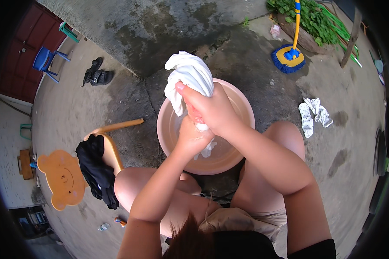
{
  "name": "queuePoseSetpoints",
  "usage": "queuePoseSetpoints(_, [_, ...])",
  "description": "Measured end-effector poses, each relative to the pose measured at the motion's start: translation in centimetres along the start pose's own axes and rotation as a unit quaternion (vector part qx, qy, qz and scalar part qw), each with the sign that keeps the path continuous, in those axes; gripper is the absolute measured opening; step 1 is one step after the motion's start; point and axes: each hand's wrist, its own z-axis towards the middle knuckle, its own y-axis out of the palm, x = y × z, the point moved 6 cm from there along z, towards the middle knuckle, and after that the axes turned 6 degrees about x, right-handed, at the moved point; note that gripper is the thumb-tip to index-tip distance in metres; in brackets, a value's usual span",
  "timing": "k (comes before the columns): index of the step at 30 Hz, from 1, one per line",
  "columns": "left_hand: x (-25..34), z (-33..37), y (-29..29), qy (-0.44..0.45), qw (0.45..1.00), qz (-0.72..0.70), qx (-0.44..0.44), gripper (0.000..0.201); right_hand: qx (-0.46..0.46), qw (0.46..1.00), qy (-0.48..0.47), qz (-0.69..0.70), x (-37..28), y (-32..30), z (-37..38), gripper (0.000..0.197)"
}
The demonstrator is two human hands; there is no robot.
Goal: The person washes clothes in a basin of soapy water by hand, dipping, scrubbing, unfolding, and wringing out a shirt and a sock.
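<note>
Both my hands grip one bunched, twisted white cloth [190, 71] over a pale pink basin [249, 108]. My right hand [209, 105] is closed round its middle, the thumb lying along the cloth. Lower down, my left hand [193, 134] is wrapped round the other end, where only a little white shows between the two hands. Folds of the cloth stick out above my right hand; what kind of garment it is, I cannot tell. Water stands in the basin, and a bit of white cloth [208, 149] shows in it below my left hand.
Black clothing [95, 168] hangs over a yellow bear-faced chair [65, 179] at left. Spotted white socks [313, 114] lie on the concrete at right. A blue-and-yellow mop [289, 56] stands at far right. Black sandals [98, 73] and a blue chair [43, 58] are at far left.
</note>
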Motion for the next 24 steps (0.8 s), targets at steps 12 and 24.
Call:
queuePoseSetpoints(12, [-0.9, -0.1, -2.2, 0.002, 0.983, -0.183, -0.008, 0.048, -0.224, 0.959, -0.043, -0.170, 0.6, 0.0, 0.1, 0.067])
queuePoseSetpoints(24, [-2.2, 0.7, -5.9, -0.056, 0.972, -0.227, 0.004, 0.049, -0.272, 0.944, -0.039, -0.183, 6.5, 1.5, -1.0, 0.058])
